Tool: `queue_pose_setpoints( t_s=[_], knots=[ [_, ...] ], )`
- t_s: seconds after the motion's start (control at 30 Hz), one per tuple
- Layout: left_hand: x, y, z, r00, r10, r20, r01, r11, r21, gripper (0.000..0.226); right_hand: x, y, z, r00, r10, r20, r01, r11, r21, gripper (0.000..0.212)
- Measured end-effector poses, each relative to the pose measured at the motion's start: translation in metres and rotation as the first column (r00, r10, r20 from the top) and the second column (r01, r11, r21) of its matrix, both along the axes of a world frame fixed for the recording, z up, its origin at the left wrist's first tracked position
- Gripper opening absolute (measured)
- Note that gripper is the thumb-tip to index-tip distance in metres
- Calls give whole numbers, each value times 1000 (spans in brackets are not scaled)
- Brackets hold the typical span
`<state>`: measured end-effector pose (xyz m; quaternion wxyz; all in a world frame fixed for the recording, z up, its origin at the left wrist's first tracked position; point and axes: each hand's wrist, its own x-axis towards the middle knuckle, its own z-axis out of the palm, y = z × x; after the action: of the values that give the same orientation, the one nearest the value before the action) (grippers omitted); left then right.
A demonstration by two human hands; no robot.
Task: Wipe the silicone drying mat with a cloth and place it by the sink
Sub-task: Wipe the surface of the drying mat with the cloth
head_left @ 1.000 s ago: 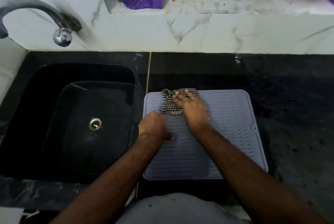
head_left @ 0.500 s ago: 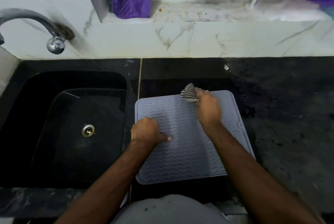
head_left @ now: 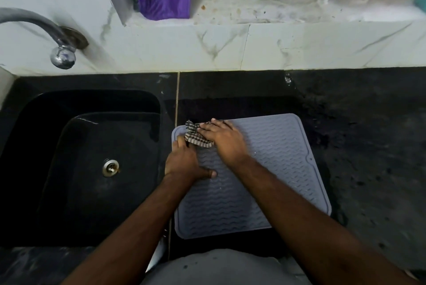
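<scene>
On mat | right hand flat, pressing cloth | left hand flat, fingers touching cloth

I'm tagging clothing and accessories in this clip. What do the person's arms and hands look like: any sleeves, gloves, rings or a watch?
Both forearms are bare as far as the frame shows: no sleeves, no gloves. The left hand and right hand show no rings, and neither wrist carries a watch or band. Fingernails look short. A grey garment shows at the bottom edge.
</scene>
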<state>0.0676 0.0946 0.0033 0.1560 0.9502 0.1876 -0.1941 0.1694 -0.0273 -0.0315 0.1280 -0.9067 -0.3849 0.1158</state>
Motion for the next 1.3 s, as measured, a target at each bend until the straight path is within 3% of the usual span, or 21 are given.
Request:
queue_pose_setpoints(
  t_s=[0.2, 0.37, 0.57, 0.63, 0.73, 0.83, 0.97, 1.03, 1.1, 1.17, 1.23, 1.3],
  knots=[
    [7, -1, -2, 995, 39, -88, -40, 999, -12, 158, 25, -66, -1, 976, -196, 94, 204, 976, -73, 50],
    [6, -1, -2, 996, 34, -86, -34, 999, -1, 159, 50, -130, -5, 928, -344, 143, 350, 936, -20, 52],
    [7, -2, 1, 995, 38, -87, -38, 999, -6, 159, 63, -159, 4, 808, -547, 219, 577, 809, -113, 50],
    [7, -2, 1, 996, 36, -84, -38, 999, -18, 158, 60, -159, 8, 763, -624, 169, 641, 765, -68, 44],
    [5, -2, 0, 996, 1, -88, -3, 1000, -26, 153, 47, -161, 20, 666, -746, -19, 741, 658, 132, 30],
    [7, -2, 0, 992, -45, -117, 42, 999, -28, 146, 16, -140, 25, 725, -681, -107, 685, 693, 224, 48],
    [15, -4, 3, 972, -78, -220, 81, 997, 4, 143, -10, -96, 8, 776, -630, 33, 628, 766, -136, 61],
    [16, -5, 3, 969, -78, -234, 84, 996, 19, 143, -13, -84, 10, 777, -628, 42, 624, 760, -181, 56],
    [17, -4, 3, 966, -79, -246, 86, 996, 17, 143, -10, -79, 16, 810, -586, -32, 581, 808, -103, 51],
    [17, -5, 6, 962, -71, -262, 77, 997, 13, 144, 0, -85, 24, 801, -561, -210, 581, 812, 47, 49],
    [16, -10, 11, 964, -74, -256, 87, 995, 40, 139, 10, -99, 36, 739, -591, -323, 664, 720, 200, 46],
    [19, -21, 15, 981, -134, -142, 141, 989, 41, 127, 19, -118, 48, 702, -653, -285, 712, 630, 310, 41]
  ],
)
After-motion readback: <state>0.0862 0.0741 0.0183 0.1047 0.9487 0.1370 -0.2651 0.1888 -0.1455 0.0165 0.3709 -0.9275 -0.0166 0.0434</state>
